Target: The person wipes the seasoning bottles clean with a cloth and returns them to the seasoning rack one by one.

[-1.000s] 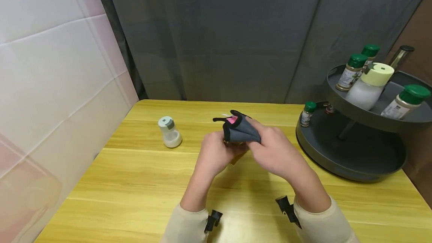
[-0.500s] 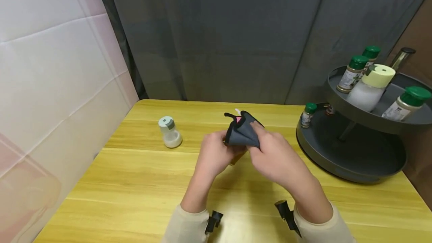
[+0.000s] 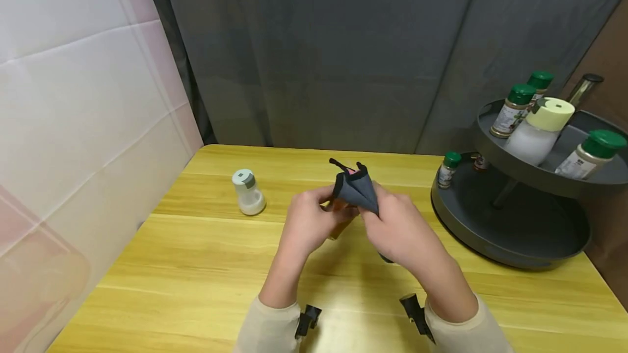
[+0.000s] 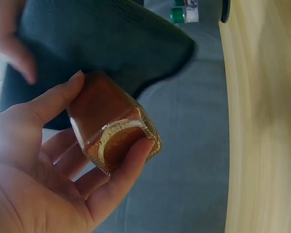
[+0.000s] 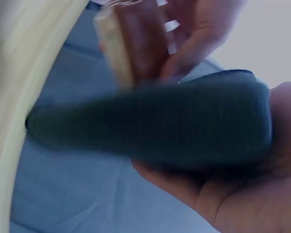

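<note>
My left hand (image 3: 308, 221) grips a square glass bottle (image 4: 99, 104) with reddish-brown contents, its base turned toward the left wrist camera. In the head view the bottle is mostly hidden behind that hand and a grey cloth with black edging (image 3: 357, 192). The cloth is bunched in my right hand (image 3: 398, 226), pinched between thumb and fingers, and a bit of pink shows in its fold. Across the right wrist view the blurred cloth (image 5: 155, 121) covers part of the bottle (image 5: 143, 43). Whether cloth and bottle touch, I cannot tell.
A white-capped glass shaker (image 3: 249, 193) stands on the wooden table (image 3: 196, 266) to the left. At right is a dark two-tier round rack (image 3: 510, 244). Its upper tier carries green-capped spice jars (image 3: 510, 116) and a yellow-capped shaker (image 3: 539, 129); a small green-capped jar (image 3: 447, 170) sits below.
The cloth's upper end has shifted slightly right and narrowed, with less pink showing. A dark cloth edge now appears below my right hand. More of the bottle shows between the hands.
</note>
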{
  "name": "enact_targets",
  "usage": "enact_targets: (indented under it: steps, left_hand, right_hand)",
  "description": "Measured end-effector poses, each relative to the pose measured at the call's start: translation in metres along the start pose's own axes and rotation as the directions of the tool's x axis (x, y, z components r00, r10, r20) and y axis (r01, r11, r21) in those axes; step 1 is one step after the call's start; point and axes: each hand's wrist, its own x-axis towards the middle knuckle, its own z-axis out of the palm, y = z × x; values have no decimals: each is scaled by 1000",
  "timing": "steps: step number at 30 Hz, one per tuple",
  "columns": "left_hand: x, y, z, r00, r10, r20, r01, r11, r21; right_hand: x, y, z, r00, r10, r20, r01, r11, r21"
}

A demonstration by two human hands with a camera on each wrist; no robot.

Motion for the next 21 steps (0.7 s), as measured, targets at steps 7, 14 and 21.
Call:
enact_targets:
  steps: [7,14,21]
  left_hand:
    - [-2,4,5,998,57,16,-57,998,18]
    - [-6,3,5,999,-11,38,13,999,-30]
    - [-3,2,6,1000,9,29,-9,1000,-16]
  right_hand:
    - [10,-7,-2,996,-80,-47,80,997,-4]
    - [9,6,-6,999,33,25,-35,997,73]
    - [0,-3,-13,999,2,37,-3,1000,5]
